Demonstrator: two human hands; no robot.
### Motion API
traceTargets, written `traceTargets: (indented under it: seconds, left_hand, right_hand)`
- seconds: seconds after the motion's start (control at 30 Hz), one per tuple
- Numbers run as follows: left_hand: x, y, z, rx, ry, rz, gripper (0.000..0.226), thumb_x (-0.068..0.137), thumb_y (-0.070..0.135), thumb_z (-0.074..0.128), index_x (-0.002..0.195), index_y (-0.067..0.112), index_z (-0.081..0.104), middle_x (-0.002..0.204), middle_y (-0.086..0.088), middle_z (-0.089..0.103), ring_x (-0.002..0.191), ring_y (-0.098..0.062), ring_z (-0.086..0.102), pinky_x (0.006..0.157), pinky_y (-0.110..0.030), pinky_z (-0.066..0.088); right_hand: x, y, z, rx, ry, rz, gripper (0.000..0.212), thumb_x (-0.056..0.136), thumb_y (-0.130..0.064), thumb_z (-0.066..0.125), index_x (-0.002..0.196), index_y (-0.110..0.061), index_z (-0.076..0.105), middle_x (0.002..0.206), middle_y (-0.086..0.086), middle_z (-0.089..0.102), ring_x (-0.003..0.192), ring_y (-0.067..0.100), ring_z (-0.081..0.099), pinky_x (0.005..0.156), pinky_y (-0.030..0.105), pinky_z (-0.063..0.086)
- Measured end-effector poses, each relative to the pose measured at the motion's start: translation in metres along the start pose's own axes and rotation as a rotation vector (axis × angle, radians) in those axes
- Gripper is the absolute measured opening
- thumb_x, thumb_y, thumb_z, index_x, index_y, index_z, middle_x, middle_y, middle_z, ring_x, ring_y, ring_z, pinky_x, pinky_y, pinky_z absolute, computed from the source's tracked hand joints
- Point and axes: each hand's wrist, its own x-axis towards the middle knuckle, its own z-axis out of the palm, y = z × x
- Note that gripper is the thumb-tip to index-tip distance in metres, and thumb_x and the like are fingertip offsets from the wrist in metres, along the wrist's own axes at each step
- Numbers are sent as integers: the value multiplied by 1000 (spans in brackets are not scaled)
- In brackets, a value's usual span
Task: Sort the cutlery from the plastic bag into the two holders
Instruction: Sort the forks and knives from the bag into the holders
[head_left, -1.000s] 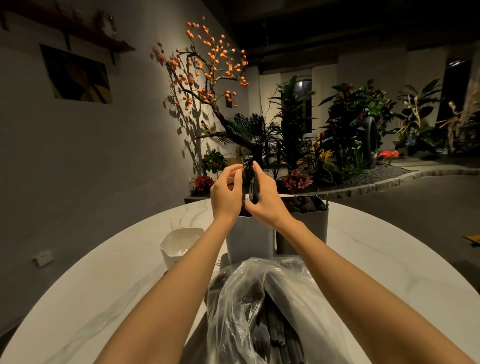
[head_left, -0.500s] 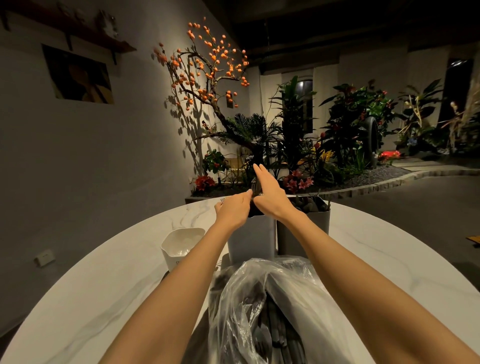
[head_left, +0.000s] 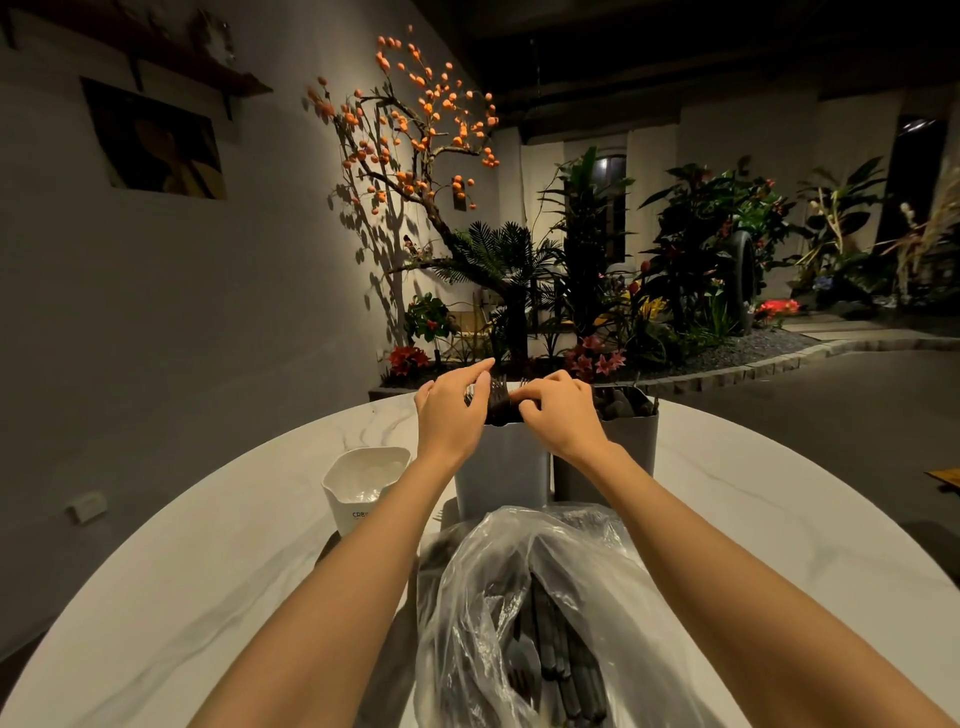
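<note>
Dim room; grey wall (head_left: 156, 312) (spotlit); orange-fruited tree (head_left: 415, 130); indoor plants (head_left: 675, 270).

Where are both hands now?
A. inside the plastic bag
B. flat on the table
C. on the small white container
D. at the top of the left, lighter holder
D: the left hand and right hand meet at the forks standing in the lighter holder.
</note>
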Motion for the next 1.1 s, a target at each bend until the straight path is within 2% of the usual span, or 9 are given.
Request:
traceTargets:
  seconds: [0.17,0.27,0.37,0.47,0.7,0.8,0.9,1.0,1.1]
  left_hand:
    - [-9,-9,-5,138,60,245,35,97,25,51,131,24,58,127,4,63,123,-12,50,108,-41,28]
    - [-9,-10,-5,317,-21,400,45,94,11,52,138,21,51,138,4,56,135,-16,42,112,-44,23]
    - [-14,-9,-6,430,-194,312,48,97,14,45,144,22,42,151,7,40,146,-13,22,118,-42,9]
    - [-17,-14,-6,578,-307,259,46,102,25,34,149,27,33,159,10,21,149,-11,4,118,-42,-2]
    - [-14,3,-12,694,-463,210,51,102,33,26,152,25,22,159,8,21,148,-12,4,117,-47,-7]
    - [-22,8,-10,497,-426,140,54,100,26,33,153,22,20,159,6,23,148,-12,8,118,-46,-2]
    - [-29,18,-10,253,-278,85,48,100,18,36,147,15,34,149,-2,42,140,-18,31,118,-43,15]
    - [-34,25,-13,102,-159,30,29,102,20,36,123,13,56,117,-6,63,108,-24,56,97,-44,42]
    - [-44,32,-17,13,-67,1,24,101,24,42,96,13,62,90,-1,64,85,-19,57,78,-43,48]
  right_hand:
    - [-7,2,3,6,7,-38,33,95,-20,46,122,-25,64,121,-3,64,120,17,41,103,37,22]
    - [-11,1,5,-1,99,-90,37,96,-19,47,131,-22,57,133,-4,58,128,16,42,107,35,23]
    - [-15,1,6,-14,123,-117,41,98,-20,44,138,-18,49,142,-2,50,135,13,39,113,32,18]
    - [-18,5,11,-299,8,-201,44,101,-27,38,143,-19,42,149,-3,42,140,12,31,118,36,7]
    - [-21,-5,9,-468,-131,-123,59,102,-34,34,154,-17,11,160,0,14,148,14,9,116,53,-6]
    - [-28,-9,7,-416,-111,-106,60,102,-20,35,154,-15,7,162,1,8,149,14,5,117,51,-4]
    - [-33,-15,0,-288,25,-120,52,99,-11,38,150,-14,26,154,3,30,144,18,23,118,44,9]
    - [-38,-23,-13,-131,125,-105,35,98,-17,46,134,-13,49,131,7,54,121,25,46,98,40,38]
    - [-51,-31,-24,-32,196,-91,24,98,-22,50,120,-10,52,115,6,57,105,23,53,76,39,48]
